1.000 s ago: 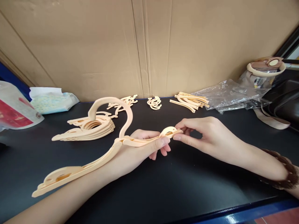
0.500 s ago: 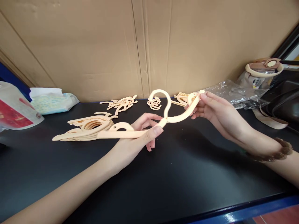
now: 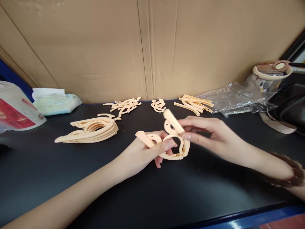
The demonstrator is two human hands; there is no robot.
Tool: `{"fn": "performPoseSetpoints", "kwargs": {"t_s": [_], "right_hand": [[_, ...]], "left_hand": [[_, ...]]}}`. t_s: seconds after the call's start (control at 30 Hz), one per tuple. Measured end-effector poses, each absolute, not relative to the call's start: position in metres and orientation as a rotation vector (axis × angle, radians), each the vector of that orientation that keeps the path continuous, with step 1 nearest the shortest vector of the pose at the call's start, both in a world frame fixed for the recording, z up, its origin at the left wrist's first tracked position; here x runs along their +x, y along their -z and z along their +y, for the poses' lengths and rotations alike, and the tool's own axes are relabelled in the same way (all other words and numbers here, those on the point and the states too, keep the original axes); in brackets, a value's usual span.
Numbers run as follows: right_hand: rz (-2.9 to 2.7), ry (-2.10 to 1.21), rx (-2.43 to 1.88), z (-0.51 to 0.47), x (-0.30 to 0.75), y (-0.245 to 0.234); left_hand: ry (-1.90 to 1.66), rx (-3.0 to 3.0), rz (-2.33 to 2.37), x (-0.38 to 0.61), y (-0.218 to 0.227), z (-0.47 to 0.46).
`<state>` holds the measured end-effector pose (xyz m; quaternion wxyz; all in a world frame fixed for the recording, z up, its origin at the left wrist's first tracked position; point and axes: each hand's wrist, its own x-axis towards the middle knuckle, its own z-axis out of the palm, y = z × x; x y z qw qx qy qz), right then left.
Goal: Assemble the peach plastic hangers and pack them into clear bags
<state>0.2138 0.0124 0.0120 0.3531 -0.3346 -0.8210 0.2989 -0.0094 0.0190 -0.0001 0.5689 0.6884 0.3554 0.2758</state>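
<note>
A cream plastic folding clothes hanger (image 3: 173, 156) is held between both hands above the black table, its two arms folded toward each other around the curved hook. My left hand (image 3: 152, 149) is closed on one arm, thumb on top. My right hand (image 3: 202, 133) pinches the other arm, which tilts up to the left. To the left of my left hand lies a stack of folded hangers (image 3: 95, 130), with a loose curved piece (image 3: 108, 116) at its far side.
Behind are a pile of hanger arms (image 3: 126, 105), a small heap of hooks (image 3: 158, 105) and straight pieces (image 3: 196, 104). Clear plastic bags (image 3: 228, 95) and a lidded bottle (image 3: 270, 76) stand right. A tissue pack (image 3: 56, 101) and white-red package (image 3: 19, 108) sit left. Cardboard (image 3: 100, 47) walls the back.
The hanger was spread wide and is now folded inward. My right hand has moved left and down with its arm, closer to my left hand, uncovering the straight pieces behind.
</note>
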Motion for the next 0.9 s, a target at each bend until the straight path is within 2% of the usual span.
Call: {"fn": "performPoseSetpoints", "kwargs": {"t_s": [0.2, 0.5, 0.8, 0.9], "right_hand": [[-2.392, -0.814, -1.007, 0.009, 0.215, -0.010], [-1.958, -0.971, -1.015, 0.020, 0.219, -0.006], [-1.917, -1.066, -1.043, 0.030, 0.223, -0.010], [-1.931, -1.101, -1.062, 0.030, 0.224, -0.009]], "left_hand": [[-0.737, 1.589, 0.847, -0.009, 0.002, 0.017], [-1.001, 1.461, 0.946, -0.016, -0.013, 0.027], [-1.093, 2.009, 1.111, -0.026, -0.001, 0.035], [-1.169, 2.425, 1.104, -0.028, 0.000, 0.037]]}}
